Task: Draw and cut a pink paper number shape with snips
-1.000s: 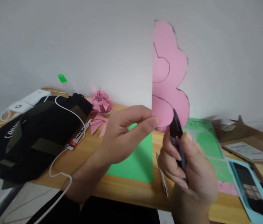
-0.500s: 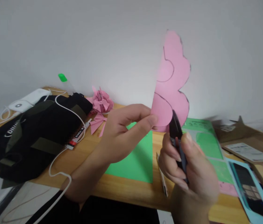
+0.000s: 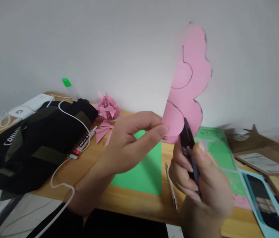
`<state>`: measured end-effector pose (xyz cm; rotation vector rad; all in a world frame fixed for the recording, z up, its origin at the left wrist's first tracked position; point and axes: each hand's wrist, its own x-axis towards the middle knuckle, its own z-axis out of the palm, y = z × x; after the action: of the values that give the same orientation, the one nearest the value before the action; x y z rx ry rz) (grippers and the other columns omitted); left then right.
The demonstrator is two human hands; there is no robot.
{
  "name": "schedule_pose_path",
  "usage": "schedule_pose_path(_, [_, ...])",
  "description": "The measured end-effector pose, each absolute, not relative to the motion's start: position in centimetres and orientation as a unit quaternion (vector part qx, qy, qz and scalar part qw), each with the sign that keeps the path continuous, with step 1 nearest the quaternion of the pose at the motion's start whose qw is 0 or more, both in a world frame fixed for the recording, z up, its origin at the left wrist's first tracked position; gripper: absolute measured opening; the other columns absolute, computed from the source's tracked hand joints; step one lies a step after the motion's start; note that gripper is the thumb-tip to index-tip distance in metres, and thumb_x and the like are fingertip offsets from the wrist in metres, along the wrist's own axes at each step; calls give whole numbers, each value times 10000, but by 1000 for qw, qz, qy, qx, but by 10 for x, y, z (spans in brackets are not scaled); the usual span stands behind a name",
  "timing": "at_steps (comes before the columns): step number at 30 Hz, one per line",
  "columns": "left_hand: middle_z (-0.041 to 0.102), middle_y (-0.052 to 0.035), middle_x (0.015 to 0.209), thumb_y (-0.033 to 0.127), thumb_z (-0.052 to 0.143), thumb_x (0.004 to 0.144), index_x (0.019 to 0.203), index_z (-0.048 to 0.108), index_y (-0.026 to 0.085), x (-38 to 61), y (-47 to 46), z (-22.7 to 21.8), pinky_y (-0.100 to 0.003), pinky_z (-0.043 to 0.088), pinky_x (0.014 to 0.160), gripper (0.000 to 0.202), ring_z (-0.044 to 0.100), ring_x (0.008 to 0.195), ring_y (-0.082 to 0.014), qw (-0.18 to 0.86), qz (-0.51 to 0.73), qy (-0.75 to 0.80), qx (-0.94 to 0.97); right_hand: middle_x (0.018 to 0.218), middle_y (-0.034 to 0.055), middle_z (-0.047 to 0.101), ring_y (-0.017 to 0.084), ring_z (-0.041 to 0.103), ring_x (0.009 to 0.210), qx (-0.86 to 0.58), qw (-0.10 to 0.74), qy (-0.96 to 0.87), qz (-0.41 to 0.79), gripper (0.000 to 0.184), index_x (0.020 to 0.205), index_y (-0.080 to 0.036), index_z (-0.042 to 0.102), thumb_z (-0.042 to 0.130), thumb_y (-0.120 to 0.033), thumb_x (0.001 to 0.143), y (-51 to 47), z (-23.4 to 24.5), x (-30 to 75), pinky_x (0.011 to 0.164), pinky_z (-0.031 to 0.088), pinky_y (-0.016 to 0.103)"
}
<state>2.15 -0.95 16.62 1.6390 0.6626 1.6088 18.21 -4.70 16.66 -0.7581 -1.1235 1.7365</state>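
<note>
Glue tube [image 3: 83,142] label reads partly "7000"; other writing stays unreadable.

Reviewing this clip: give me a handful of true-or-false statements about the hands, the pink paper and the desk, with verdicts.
1. The left hand pinches the scalloped pink paper cutout at its lower edge. True.
2. The right hand is empty. False: it grips small dark scissors, whose blades meet the bottom of the cutout.
3. The cutout lies flat on the desk. False: it is held up in front of the white wall.
4. A green paper sheet lies on the wooden desk below the hands. True.
5. The folded pink paper flower rests on top of the black bag. False: it sits on the desk to the right of the bag.
</note>
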Motion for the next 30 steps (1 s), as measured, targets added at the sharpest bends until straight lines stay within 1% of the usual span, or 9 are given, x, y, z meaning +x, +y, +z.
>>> schedule_pose_path(4, [603,5,689,259,667,937,681,587,191,22,-9,165,-281,432,616,276,558,674,-133,367,627,257,638,401,-127,242,41,95,285,-311,448,-452,706,479,677,-224,463,522,-606,960,-47,167,182,285,88,170])
schedule_pose_path(10, [572,10,690,232,675,921,690,585,192,19,-4,164,-280,429,622,252,512,644,-122,359,615,235,662,396,-127,242,41,95,282,-328,444,-462,694,489,673,-226,450,500,-619,960,-46,167,184,286,95,171])
schedule_pose_path(15, [539,20,675,273,649,939,670,561,192,18,-3,164,-273,427,607,294,471,620,-113,351,600,254,673,389,-130,233,40,89,281,-333,438,-473,688,498,666,-230,434,516,-635,943,-44,168,185,289,82,170])
schedule_pose_path(21, [521,28,669,214,635,939,661,538,179,19,-4,166,-259,419,631,296,459,628,-105,356,605,245,669,393,-131,236,36,83,282,-331,443,-473,686,495,666,-226,442,520,-625,949,-44,168,187,286,74,167])
schedule_pose_path(27, [524,23,671,227,641,935,666,547,174,18,-3,164,-256,408,613,289,450,614,-103,352,602,247,673,386,-130,233,36,85,283,-333,442,-470,688,492,663,-226,446,564,-625,925,-42,169,186,275,79,163])
schedule_pose_path(30, [552,6,686,219,636,936,674,548,172,16,-2,163,-264,407,613,280,486,643,-115,352,592,251,680,388,-129,239,35,85,285,-332,439,-467,692,491,667,-224,452,556,-625,930,-41,169,185,276,84,162])
